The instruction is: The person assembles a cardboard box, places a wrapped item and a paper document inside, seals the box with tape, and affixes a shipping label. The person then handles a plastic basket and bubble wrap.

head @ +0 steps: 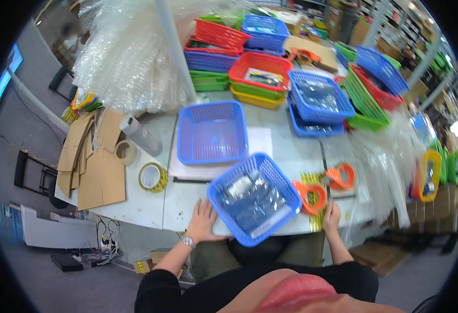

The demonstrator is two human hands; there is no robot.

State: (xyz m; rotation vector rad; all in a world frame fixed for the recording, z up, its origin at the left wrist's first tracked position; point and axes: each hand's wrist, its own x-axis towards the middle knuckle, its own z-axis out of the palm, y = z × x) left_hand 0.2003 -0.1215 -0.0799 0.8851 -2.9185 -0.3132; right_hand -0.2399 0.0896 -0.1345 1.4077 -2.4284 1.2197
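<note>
My left hand (204, 222) rests with fingers spread at the table's front edge, beside the left rim of a blue plastic basket (257, 156). Plastic-wrapped dark packages (252, 201) lie in that basket, which is tilted towards me and juts over the edge. At the right, my right hand (332, 216) is curled at the edge, close to yellow printed tape; whether it grips anything cannot be told. Between basket and right hand sits an orange tape dispenser (311, 198), with a second orange dispenser (341, 177) behind it. An empty blue basket (212, 133) stands farther back on a white sheet.
Stacked baskets, one a red basket (259, 70), another a blue basket (321, 96), stand at the back. Bubble wrap (131, 54) hangs at the left, clear plastic (385, 164) at the right. Cardboard sheets (102, 176), a tape roll (153, 177) and a bottle (141, 135) occupy the left.
</note>
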